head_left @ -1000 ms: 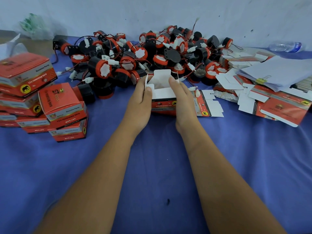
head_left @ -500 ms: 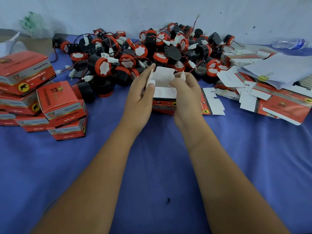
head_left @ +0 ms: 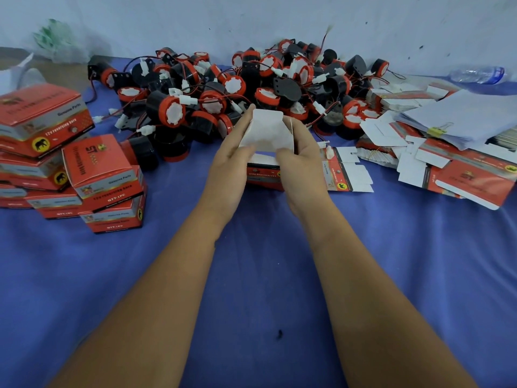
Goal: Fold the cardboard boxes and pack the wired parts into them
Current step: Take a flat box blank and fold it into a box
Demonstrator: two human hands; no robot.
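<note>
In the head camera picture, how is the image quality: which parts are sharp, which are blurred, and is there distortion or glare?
Head view: soft, even light, no glare. The pile of wired parts and the stacked closed boxes are fairly sharp. The left hand, right hand and open box show slight motion blur. The plastic bottle looks soft, and wide-angle stretching enlarges the forearms at the bottom edge.

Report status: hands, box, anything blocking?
Both hands, left and right, grip the open box, folding its white flaps. No part visible inside. Wired parts pile just behind; nothing blocking.
</note>
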